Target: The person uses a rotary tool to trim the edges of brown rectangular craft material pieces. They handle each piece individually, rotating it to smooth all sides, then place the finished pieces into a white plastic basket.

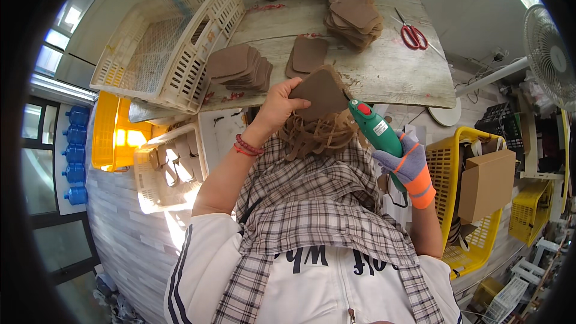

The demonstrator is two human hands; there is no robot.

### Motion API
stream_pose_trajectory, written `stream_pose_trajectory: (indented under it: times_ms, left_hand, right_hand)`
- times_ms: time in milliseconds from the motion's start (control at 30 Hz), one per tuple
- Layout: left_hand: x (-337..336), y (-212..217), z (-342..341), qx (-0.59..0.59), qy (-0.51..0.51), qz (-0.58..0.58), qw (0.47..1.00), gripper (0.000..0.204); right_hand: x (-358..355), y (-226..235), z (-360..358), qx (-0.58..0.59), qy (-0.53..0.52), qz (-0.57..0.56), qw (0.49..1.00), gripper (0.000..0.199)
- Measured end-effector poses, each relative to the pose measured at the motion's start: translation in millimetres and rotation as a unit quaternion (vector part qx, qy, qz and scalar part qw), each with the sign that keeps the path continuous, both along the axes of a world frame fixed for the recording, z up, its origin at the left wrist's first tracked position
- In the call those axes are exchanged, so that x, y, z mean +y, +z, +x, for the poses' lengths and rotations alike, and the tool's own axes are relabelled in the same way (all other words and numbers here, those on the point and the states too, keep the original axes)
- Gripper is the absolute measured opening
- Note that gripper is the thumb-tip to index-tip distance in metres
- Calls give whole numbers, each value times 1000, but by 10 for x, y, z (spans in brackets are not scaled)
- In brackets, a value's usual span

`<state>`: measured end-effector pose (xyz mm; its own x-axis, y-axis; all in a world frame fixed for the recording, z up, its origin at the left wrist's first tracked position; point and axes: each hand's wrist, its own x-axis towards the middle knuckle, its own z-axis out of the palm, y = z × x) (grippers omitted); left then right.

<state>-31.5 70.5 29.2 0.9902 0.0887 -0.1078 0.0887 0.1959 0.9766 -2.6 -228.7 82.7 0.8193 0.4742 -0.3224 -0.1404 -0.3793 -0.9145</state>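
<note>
Brown leather piece (pixel 323 91) sits in my left hand (pixel 279 105), pinched at its left edge with my thumb on top and fingers curled beneath, held up just past the near edge of the wooden table (pixel 384 72). Loose brown straps (pixel 315 137) hang under it onto my plaid apron (pixel 312 204). My right hand (pixel 403 159), in a grey and orange glove, is closed around the grip of a green glue gun (pixel 375 127), whose nozzle touches the right edge of the piece. Stacks of similar brown pieces (pixel 240 67) lie on the table beyond, beside a cream plastic basket (pixel 168 42); red scissors (pixel 413 35) lie farther right.
</note>
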Motion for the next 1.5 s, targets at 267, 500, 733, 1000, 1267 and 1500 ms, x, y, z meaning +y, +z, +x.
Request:
stream_pose_trajectory:
  times_ms: [267,500,733,1000,1267,1500]
  left_hand:
    - [-75,-109,-124,52,-48,-4,997,36]
    - [-96,57,-173,68,-34,67,995,31]
    - [177,106,-151,-22,28,122,992,20]
    - [208,36,-146,-7,68,-62,996,18]
    - [153,83,-140,25,13,31,999,16]
    - [57,172,-150,76,-67,97,990,16]
  right_hand:
    - [87,-125,-51,1,-8,20,1000,45]
    - [98,-129,2,64,1,41,997,45]
    - [25,-181,24,103,17,65,992,45]
    - [25,-196,18,81,58,27,995,49]
    - [38,-276,-33,-12,83,0,996,49]
    - [140,-187,-69,13,87,2,996,51]
